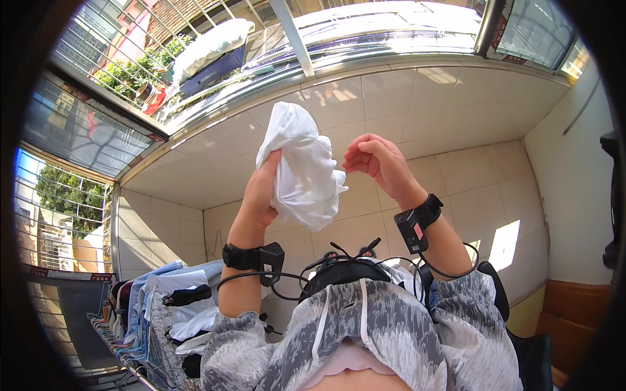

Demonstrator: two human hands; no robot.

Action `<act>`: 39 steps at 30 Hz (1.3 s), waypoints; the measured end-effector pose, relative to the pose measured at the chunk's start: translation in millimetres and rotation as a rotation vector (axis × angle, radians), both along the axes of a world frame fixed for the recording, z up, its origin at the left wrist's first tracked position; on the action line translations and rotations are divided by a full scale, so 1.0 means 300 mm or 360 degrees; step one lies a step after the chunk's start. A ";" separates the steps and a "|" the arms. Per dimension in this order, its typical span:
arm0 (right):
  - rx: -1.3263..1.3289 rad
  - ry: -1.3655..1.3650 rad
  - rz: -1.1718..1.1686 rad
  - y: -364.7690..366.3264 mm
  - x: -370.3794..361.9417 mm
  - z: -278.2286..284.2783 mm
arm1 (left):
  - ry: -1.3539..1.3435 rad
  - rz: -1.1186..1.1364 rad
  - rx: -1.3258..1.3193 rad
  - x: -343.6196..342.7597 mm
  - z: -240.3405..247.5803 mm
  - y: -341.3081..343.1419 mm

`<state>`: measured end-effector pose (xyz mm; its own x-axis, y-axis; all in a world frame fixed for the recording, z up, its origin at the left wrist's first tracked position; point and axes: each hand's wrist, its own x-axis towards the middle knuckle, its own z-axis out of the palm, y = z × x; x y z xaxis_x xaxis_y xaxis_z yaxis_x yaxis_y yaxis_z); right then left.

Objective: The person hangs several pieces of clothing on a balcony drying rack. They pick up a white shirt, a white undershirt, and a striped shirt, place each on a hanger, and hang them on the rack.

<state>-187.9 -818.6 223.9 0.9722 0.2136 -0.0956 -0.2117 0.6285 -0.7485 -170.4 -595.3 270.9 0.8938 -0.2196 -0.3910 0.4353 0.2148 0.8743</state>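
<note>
A crumpled piece of white cloth (303,169) hangs in front of me, gathered into folds; what kind of garment or cloth it is does not show. My left hand (264,186) grips it along its left side, with the fingers mostly hidden behind the fabric. To the right of the cloth, my right hand (377,163) is raised and holds nothing. Its fingers are loosely curved and apart from the cloth by a small gap. Both wrists carry black strapped devices with cables.
At the lower left stands a drying rack (147,345) with hangers, clips and several light and dark clothes. Ahead runs a tiled wall (339,98) under open barred windows. Outside lies a white bundle (212,45) on a ledge. A brown wooden piece (574,313) stands at the right.
</note>
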 end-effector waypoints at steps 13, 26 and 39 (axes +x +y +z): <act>-0.1518 -0.0937 0.0589 0.407 0.092 -0.531 | -0.0030 -0.0147 -0.0072 -0.126 0.125 -0.048; -0.0122 0.0001 0.0679 0.156 0.005 -0.104 | -0.0682 -0.0850 0.0480 -0.244 0.004 -0.148; -0.0229 0.0095 0.0686 0.040 -0.035 -0.060 | -0.0898 -0.1275 0.0280 -0.262 -0.041 -0.191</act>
